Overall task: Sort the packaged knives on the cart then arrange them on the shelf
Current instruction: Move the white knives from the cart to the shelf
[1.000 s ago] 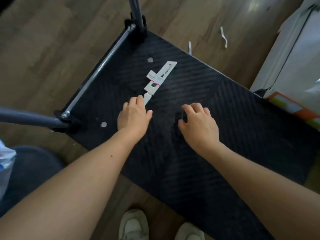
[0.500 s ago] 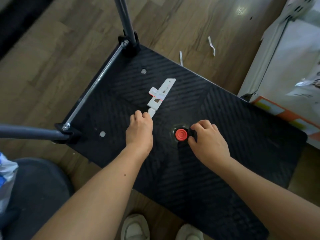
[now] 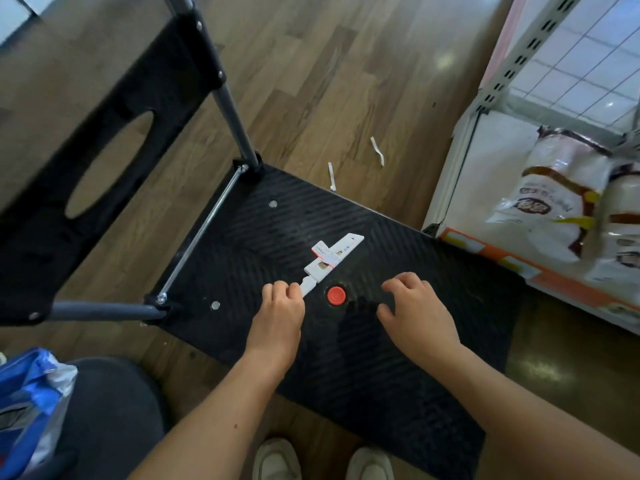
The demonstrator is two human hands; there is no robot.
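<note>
A single white packaged knife point(image 3: 332, 259) with a red-and-white label lies slanted on the black ribbed cart deck point(image 3: 398, 358). My left hand point(image 3: 278, 317) pinches the near, handle end of the package. My right hand point(image 3: 414, 315) hovers over the deck to the right with fingers loosely curled and holds nothing. A red round button point(image 3: 336, 295) is set in the deck between the two hands, just right of the knife's near end.
The cart's folding black handle point(image 3: 114, 133) and grey bars rise at the left. A white shelf unit point(image 3: 491, 140) with bagged goods point(image 3: 554, 202) stands to the right. Paper scraps point(image 3: 376, 151) lie on the wood floor. A blue bag point(image 3: 31, 407) sits lower left; my shoes show at the bottom.
My left hand has closed on the knife's near end. My right hand has drawn back to the right, uncovering the red button. The view has tilted up, showing the shelf.
</note>
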